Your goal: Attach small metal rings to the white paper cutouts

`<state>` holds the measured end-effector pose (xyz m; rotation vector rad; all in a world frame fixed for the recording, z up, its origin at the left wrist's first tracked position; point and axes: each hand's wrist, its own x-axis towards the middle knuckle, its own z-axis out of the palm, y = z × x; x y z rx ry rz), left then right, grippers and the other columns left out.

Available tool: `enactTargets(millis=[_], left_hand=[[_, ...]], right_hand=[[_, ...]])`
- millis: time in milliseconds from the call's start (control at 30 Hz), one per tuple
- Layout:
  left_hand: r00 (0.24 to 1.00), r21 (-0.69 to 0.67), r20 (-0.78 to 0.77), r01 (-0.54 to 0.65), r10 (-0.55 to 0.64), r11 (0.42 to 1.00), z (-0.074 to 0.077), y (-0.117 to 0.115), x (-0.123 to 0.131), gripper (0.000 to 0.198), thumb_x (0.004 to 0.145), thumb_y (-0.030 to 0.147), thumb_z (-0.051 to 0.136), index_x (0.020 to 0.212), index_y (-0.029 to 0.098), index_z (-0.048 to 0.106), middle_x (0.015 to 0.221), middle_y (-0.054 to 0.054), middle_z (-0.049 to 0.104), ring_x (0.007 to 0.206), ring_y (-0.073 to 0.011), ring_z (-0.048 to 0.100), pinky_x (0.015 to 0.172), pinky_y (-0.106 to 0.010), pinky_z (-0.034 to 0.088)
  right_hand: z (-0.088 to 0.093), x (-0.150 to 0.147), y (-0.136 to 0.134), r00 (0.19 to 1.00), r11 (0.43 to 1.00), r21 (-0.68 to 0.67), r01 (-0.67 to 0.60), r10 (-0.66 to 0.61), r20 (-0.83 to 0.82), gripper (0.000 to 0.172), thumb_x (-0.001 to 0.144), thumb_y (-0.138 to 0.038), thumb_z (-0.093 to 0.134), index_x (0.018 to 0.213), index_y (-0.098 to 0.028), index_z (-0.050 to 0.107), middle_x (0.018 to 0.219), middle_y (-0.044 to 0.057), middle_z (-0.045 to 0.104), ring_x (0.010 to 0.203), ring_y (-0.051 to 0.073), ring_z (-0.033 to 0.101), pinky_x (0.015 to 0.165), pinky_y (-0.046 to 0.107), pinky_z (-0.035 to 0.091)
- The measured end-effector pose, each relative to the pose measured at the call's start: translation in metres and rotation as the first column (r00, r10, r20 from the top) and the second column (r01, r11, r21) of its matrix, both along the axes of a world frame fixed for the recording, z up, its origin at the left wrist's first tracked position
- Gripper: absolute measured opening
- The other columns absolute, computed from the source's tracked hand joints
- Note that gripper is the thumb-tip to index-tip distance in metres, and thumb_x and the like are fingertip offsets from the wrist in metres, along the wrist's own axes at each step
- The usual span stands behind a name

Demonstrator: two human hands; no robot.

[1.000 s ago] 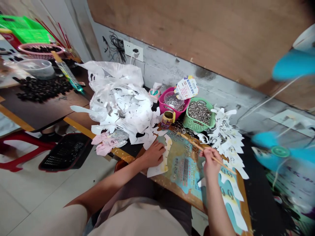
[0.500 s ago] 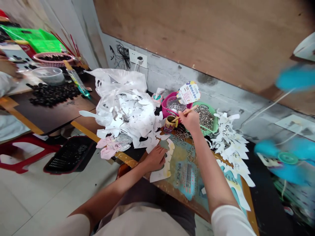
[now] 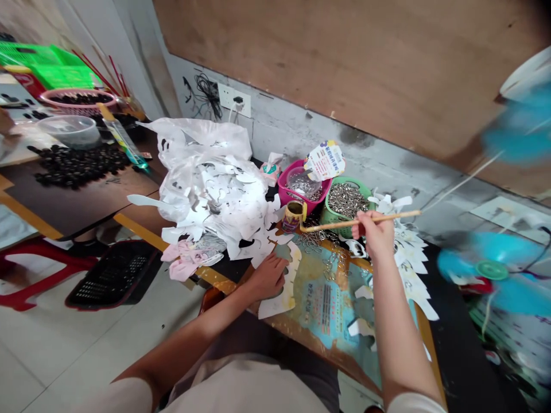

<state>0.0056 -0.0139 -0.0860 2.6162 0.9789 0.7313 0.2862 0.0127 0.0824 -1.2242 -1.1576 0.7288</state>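
Observation:
My right hand grips a thin wooden stick. The stick lies nearly level, its yellowish tip at the rim of a small glue-stained can. My left hand lies with fingers out on a white cut-out paper strip that has a notched edge and yellow smears. Under the strip is a blue and brown printed work surface. Loose metal rings are scattered between my hands. Beyond my right hand stands a green basket full of small metal pieces.
A pink basket with a clear tub stands beside the green one. White cut-outs are heaped by a plastic bag. More smeared cut-outs lie to the right, near a blue fan. A black crate stands on the left.
My right hand has moved right and slightly down from above the can, swinging the stick level with its tip now at the can's rim. My left hand stays on the paper strip.

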Motion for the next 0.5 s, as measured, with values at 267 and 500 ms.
enactTargets(millis=[267, 500], left_hand=[[1.000, -0.006, -0.002, -0.006, 0.006, 1.000, 0.002, 0.000, 0.000, 0.030, 0.079, 0.013, 0.050, 0.110, 0.017, 0.052, 0.100, -0.011, 0.066, 0.100, -0.0260, 0.062, 0.107, -0.048, 0.039], [1.000, -0.012, -0.017, -0.007, 0.007, 1.000, 0.002, -0.001, 0.000, 0.030, 0.080, 0.014, 0.051, 0.109, 0.016, 0.052, 0.101, -0.011, 0.066, 0.100, -0.0256, 0.062, 0.108, -0.048, 0.038]], right_hand=[[-0.069, 0.023, -0.071, 0.998, 0.985, -0.165, -0.056, 0.054, -0.017, 0.027, 0.074, -0.041, 0.078, 0.089, -0.019, 0.072, 0.061, 0.001, 0.069, 0.048, 0.016, 0.063, 0.047, 0.028, 0.054], [-0.095, 0.016, -0.090, 0.978, 0.985, -0.173, -0.025, 0.060, 0.199, 0.019, 0.076, -0.040, 0.073, 0.079, -0.021, 0.077, 0.066, 0.003, 0.073, 0.055, 0.019, 0.067, 0.052, 0.030, 0.056]])
